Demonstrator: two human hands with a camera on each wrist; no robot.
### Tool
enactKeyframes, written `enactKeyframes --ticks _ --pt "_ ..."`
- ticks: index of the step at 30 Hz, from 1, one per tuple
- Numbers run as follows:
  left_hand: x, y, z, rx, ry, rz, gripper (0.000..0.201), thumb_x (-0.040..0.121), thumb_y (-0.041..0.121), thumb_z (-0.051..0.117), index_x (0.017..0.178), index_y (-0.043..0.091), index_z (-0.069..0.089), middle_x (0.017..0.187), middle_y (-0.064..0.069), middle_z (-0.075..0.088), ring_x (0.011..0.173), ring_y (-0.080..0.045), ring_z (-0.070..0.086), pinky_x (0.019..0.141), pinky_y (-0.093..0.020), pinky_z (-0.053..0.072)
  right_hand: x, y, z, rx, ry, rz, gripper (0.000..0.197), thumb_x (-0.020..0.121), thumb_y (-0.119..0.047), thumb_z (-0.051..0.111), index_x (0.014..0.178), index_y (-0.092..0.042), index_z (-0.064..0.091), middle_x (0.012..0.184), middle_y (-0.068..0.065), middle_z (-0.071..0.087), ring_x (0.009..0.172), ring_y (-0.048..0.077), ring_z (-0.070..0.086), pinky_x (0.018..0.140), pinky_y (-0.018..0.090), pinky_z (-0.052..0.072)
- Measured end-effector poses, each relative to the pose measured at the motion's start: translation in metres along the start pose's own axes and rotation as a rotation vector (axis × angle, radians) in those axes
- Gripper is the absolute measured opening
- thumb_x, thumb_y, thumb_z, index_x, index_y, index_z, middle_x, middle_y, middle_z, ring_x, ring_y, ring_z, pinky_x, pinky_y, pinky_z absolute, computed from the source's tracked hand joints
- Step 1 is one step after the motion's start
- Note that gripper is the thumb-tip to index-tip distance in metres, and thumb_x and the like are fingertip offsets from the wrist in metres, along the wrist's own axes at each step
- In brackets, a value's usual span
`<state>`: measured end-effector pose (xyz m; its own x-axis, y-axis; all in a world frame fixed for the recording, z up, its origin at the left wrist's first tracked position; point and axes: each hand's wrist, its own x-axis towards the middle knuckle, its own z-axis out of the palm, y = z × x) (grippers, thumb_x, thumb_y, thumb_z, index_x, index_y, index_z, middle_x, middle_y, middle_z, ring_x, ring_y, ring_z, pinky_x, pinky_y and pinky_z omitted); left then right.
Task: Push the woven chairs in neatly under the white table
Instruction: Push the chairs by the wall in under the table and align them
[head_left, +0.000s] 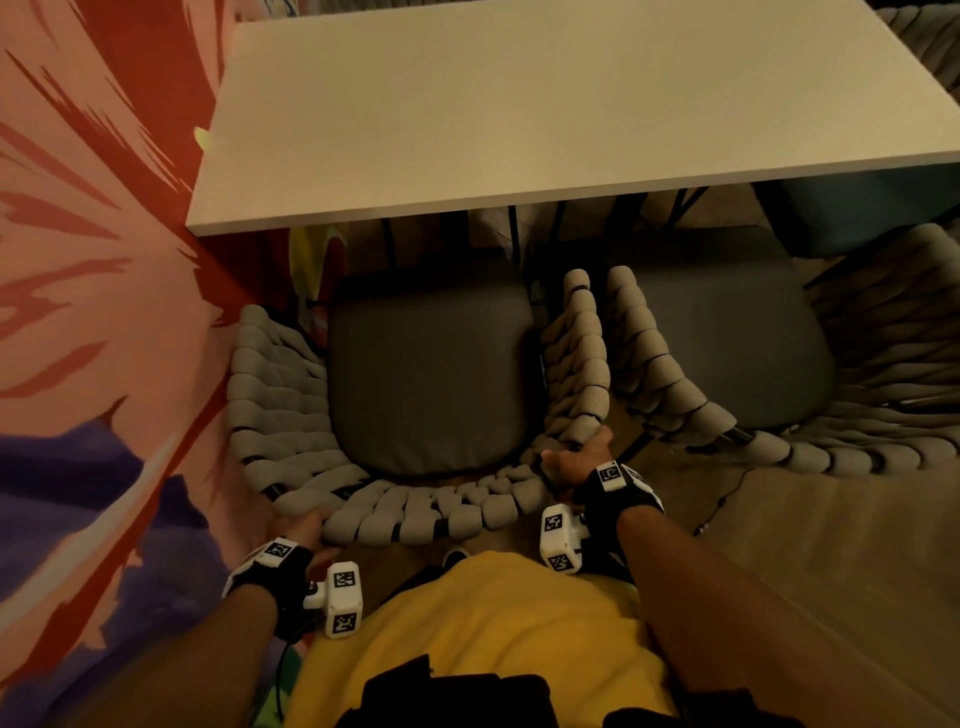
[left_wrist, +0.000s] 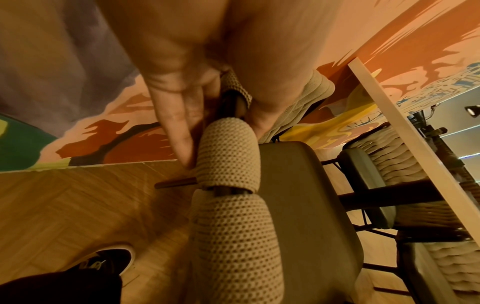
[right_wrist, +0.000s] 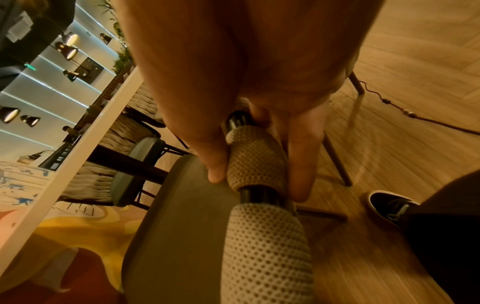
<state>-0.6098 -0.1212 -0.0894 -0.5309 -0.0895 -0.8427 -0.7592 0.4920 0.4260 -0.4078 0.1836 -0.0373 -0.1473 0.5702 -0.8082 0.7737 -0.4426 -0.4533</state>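
Observation:
A woven chair (head_left: 415, 514) with a grey seat cushion (head_left: 431, 369) stands in front of me, most of its seat out from under the white table (head_left: 519, 130). My left hand (head_left: 306, 525) grips the chair's back rim at its left corner. In the left wrist view my left hand (left_wrist: 222, 147) curls round the woven rim (left_wrist: 228, 156). My right hand (head_left: 571, 462) grips the rim at its right corner. In the right wrist view my right hand (right_wrist: 257, 183) has thumb and fingers (right_wrist: 301, 164) clamped round the rim (right_wrist: 257, 160).
A second woven chair (head_left: 727, 338) stands close on the right, its arm almost touching the first. A painted wall (head_left: 104, 260) runs close along the left. A cable (head_left: 727, 493) lies on the wooden floor at right. More chairs (left_wrist: 384, 164) stand across the table.

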Motion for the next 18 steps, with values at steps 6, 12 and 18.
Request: enactKeyframes --ticks 6,12,18 --pt "-0.027 0.004 0.001 -0.094 0.031 0.023 0.041 0.090 0.009 0.058 0.130 0.004 0.052 0.125 -0.020 0.060 0.110 -0.041 0.060 0.063 -0.038 0.055 0.002 0.003 0.003 -0.018 0.005 -0.015 0.102 0.078 -0.022 0.074 0.149 -0.033 0.001 0.134 0.020 0.049 0.109 0.043 0.058 0.085 0.058 0.054" --pt "-0.042 0.002 0.009 -0.151 0.015 0.039 0.051 0.089 0.010 0.061 0.138 0.012 0.045 0.137 -0.018 0.052 0.120 -0.041 0.054 0.082 -0.046 0.053 0.006 0.000 0.002 -0.008 0.014 0.025 0.105 0.082 -0.018 0.073 0.151 -0.030 -0.005 0.143 0.022 0.040 0.120 0.045 0.051 0.091 0.057 0.051" --pt "-0.057 0.003 0.016 -0.128 -0.056 0.080 0.053 0.087 0.005 0.066 0.136 0.006 0.046 0.139 -0.018 0.049 0.128 -0.039 0.047 0.100 -0.050 0.047 0.012 -0.001 0.001 -0.022 0.026 0.041 0.102 0.081 -0.020 0.073 0.151 -0.028 -0.001 0.142 0.021 0.040 0.120 0.044 0.050 0.088 0.055 0.052"
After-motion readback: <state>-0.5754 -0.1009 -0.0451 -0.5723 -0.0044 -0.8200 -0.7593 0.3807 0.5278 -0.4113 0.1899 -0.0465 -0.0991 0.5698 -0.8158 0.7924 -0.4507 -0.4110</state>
